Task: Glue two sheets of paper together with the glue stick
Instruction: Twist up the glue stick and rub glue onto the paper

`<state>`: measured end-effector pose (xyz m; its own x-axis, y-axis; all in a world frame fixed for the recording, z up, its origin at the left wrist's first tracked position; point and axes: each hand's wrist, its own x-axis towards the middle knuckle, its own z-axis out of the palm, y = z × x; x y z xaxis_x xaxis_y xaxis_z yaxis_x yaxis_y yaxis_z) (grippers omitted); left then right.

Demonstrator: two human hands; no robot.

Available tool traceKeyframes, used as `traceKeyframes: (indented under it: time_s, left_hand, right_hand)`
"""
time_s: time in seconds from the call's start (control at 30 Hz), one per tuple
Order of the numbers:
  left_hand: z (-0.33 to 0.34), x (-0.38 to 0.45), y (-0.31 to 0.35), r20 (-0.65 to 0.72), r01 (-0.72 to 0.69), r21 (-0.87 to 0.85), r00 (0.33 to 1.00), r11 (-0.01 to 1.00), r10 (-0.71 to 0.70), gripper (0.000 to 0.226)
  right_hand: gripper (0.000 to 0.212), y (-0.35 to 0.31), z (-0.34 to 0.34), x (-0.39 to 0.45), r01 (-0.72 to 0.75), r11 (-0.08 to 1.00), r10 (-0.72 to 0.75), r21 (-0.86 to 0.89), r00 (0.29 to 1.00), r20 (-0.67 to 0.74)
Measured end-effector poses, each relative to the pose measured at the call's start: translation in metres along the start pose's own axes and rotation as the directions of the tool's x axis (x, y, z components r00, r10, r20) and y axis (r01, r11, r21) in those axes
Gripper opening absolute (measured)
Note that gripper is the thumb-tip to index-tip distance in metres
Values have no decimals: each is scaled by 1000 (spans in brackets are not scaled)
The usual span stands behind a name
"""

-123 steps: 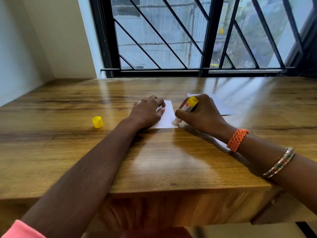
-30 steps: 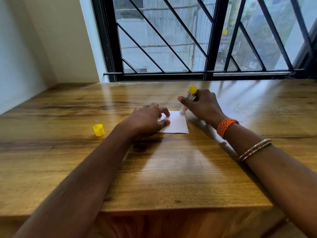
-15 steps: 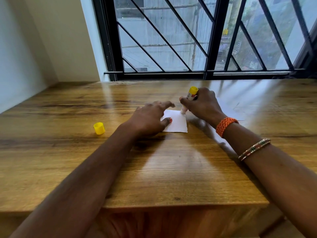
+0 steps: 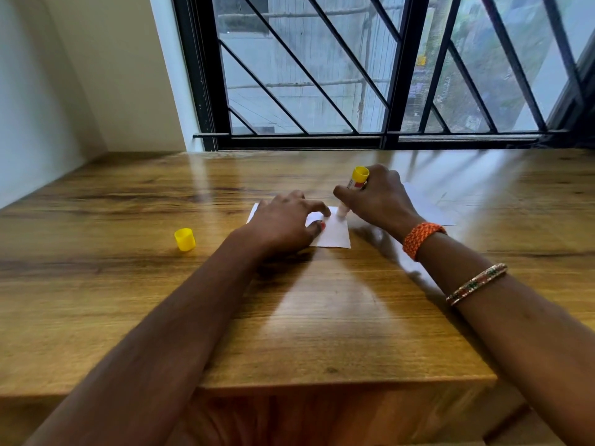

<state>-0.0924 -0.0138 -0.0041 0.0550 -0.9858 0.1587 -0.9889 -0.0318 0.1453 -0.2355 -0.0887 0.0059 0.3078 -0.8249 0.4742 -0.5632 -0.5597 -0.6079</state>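
Bare forearms; the right wrist wears an orange braided band and a beaded bangle.

No readable text anywhere; only a red-and-white label on the glue stick, print too blurred to make out.

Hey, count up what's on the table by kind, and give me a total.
Sheets of paper: 2, one under the left hand, one behind the right hand
Glue stick: 1
Yellow cap: 1
Total: 4
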Motion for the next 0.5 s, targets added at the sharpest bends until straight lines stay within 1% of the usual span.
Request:
traceKeyframes:
  time_s: [0.23,0.5]
  left_hand:
    - [0,-1,0,-7,-4,-20,1000,1000,4,34]
    - [1,-1,-2,-11,-3,-17,1000,1000,3,33]
  right_hand:
    - [30,-4,-2,-6,1,1000,0,-31,1000,18]
    - [30,-8,-4,-16,27,997,-28,-67,999,-19]
